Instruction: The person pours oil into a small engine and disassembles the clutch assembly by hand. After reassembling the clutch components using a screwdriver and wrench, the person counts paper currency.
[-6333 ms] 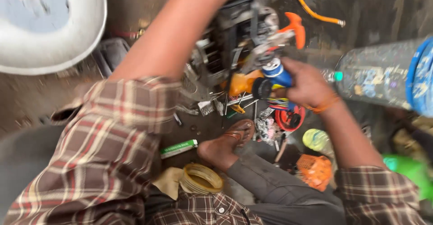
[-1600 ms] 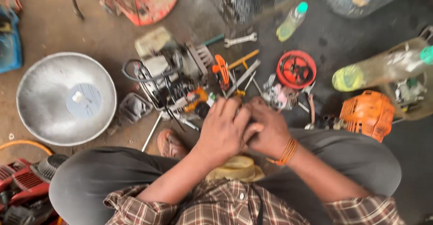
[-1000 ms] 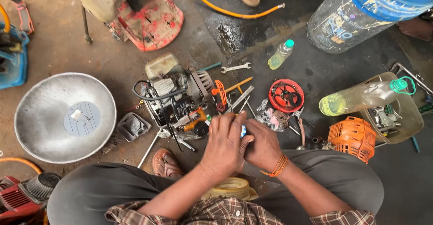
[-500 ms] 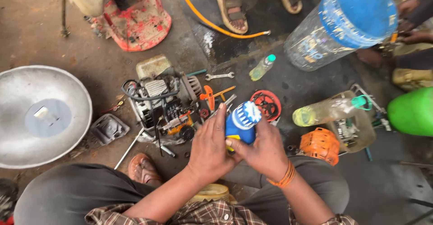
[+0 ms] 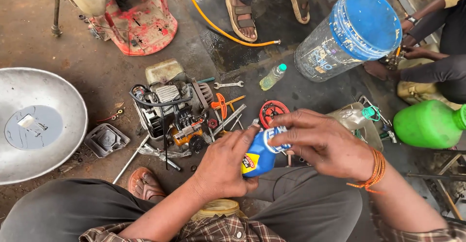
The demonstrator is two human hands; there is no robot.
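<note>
Centrally, head view, person seated over floor work area.
Left hand (image 5: 224, 166): wrapped round lower body of small blue bottle (image 5: 259, 155), gripping it from below/left.
Right hand (image 5: 323, 142): fingers pinched on bottle's top end; orange thread band at wrist.
Bottle: blue w/ yellow label patch, tilted, held above lap, between both hands, just in front of knees.
Engine (image 5: 172, 116): partly stripped small motor on floor, just beyond left hand.
Red round part (image 5: 272, 112): on floor near right-hand fingers.
Metal basin (image 5: 39, 123): far left, well apart.
Big clear drum w/ blue lid (image 5: 352, 33): upper right, lying tilted.
Green container (image 5: 429, 124): right edge.
</note>
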